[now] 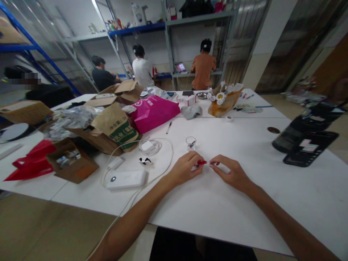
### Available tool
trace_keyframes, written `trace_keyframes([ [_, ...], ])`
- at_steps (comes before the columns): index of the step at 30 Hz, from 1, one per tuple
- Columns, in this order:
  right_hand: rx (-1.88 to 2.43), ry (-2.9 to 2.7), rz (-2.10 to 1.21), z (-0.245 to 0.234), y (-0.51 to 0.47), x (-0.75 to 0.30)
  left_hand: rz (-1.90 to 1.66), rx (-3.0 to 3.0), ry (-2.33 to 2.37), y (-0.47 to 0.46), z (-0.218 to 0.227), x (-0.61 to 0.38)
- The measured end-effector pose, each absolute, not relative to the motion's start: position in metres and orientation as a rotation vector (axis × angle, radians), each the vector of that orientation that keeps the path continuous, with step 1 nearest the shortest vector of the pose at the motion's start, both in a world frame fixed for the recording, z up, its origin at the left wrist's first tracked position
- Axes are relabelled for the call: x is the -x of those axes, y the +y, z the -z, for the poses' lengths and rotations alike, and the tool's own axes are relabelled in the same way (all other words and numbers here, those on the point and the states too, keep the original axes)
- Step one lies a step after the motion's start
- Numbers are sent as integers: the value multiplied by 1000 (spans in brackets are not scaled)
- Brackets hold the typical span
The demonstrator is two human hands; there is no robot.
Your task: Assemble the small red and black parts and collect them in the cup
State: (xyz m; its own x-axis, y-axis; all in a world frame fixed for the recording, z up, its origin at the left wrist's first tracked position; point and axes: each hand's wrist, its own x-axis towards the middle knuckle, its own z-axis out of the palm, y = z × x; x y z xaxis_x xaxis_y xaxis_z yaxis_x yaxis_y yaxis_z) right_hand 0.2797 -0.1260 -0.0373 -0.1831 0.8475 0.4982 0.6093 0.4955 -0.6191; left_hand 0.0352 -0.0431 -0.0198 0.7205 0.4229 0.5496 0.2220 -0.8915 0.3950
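Note:
My left hand [186, 167] and my right hand [231, 172] rest on the white table [244, 203] close together. Between their fingertips is a small red object [201, 162], pinched by my left thumb and fingers. My right hand's fingers pinch toward its other end, where a tiny piece shows that I cannot make out. A small clear cup [190, 143] stands just beyond the hands.
A white power bank [126, 179] with a coiled cable [150, 146] lies to the left. Cardboard boxes [108, 127], a pink bag [153, 112] and red bags [32, 161] crowd the left. Black trays [307, 141] sit right. Three people work at far shelves.

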Motion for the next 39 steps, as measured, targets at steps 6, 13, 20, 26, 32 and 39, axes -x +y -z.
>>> trace_keyframes([
  [6,1143,-1907,-403,41,-126,-278,-876,-2645,472,-51,23,-39],
  [13,1171,-1896,-419,33,-128,-277,-849,-2638,454,-50,23,-37],
  [20,1201,-1894,-371,33,-128,-281,-868,-2590,461,-48,24,-35],
  [26,1225,-1825,-344,25,-126,-283,-883,-2574,536,-45,18,-30],
  [32,1226,-1827,-348,25,-126,-284,-892,-2581,529,-45,17,-29],
  [39,1232,-1834,-389,29,-125,-288,-877,-2621,511,-44,16,-29],
])
